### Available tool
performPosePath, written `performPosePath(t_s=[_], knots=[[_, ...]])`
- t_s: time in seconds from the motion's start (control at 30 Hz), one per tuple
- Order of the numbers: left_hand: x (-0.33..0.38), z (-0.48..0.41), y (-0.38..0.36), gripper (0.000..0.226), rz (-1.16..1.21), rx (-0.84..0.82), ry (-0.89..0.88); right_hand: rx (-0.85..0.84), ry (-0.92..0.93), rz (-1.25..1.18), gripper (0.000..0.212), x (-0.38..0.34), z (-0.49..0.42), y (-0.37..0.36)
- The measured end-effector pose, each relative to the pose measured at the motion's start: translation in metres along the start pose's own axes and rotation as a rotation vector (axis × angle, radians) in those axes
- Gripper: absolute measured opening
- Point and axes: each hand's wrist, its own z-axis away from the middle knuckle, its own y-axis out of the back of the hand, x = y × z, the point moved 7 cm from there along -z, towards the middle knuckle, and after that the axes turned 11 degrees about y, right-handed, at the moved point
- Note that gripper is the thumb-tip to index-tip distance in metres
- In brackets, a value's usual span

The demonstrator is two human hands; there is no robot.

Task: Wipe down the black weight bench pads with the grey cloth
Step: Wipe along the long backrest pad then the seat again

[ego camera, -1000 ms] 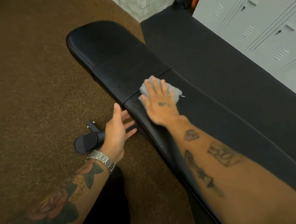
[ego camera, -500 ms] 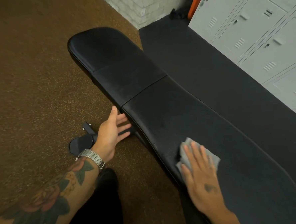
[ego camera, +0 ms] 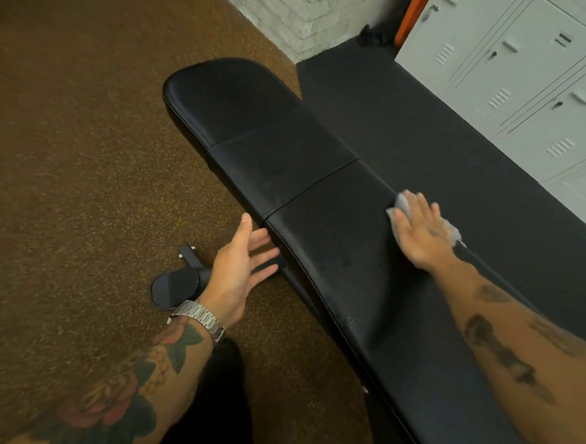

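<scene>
1. My right hand (ego camera: 422,232) lies flat, fingers spread, pressing the grey cloth (ego camera: 402,204) onto the long black pad (ego camera: 374,285); the cloth peeks out ahead of the fingertips and past the outer side of the hand.
2. The cloth sits at the pad's far-side edge, just behind the seam that separates it from the shorter pad (ego camera: 244,122) farther ahead.
3. My left hand (ego camera: 239,269) is open and holds nothing, palm turned toward the surface, its fingertips just beside the near-side edge, close to the seam.
4. Below that hand a black frame foot (ego camera: 175,287) rests on the brown speckled floor (ego camera: 75,166).
5. Between my two hands the pad is bare and unobstructed.
6. Beyond my right hand a dark floor mat (ego camera: 450,126) runs alongside, with grey lockers (ego camera: 533,87) past it.
</scene>
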Motion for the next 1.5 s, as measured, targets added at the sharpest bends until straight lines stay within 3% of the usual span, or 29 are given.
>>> performPosePath(t_s=[0.2,0.33,0.47,0.77,1.03,1.33,1.4,1.5], knots=[[0.0,0.004,-0.001,0.061,-0.043,0.004,-0.007,-0.087,0.409,0.029,0.057,-0.162,0.014,-0.029],[-0.001,0.011,0.001,0.062,-0.081,0.008,-0.014,-0.055,0.537,0.097,0.057,-0.181,0.069,-0.043],[-0.003,0.024,0.003,0.061,-0.109,0.025,-0.007,-0.044,0.465,0.079,0.059,-0.148,0.136,-0.045],[-0.02,0.039,-0.017,0.065,-0.175,-0.063,0.002,-0.03,0.068,-0.17,0.057,-0.012,0.231,-0.019],[-0.001,0.016,-0.009,0.064,-0.084,0.021,-0.054,0.052,-0.126,-0.137,0.055,0.033,0.126,0.011],[0.061,-0.033,0.024,0.052,0.039,0.167,-0.116,-0.03,-0.052,-0.443,0.057,-0.083,-0.027,0.024],[0.069,-0.039,0.03,0.044,0.058,0.178,-0.101,-0.068,0.019,-0.425,0.056,-0.117,-0.057,0.021],[0.078,-0.046,0.037,0.054,0.084,0.166,-0.054,-0.108,0.164,-0.212,0.053,-0.161,-0.103,0.011]])
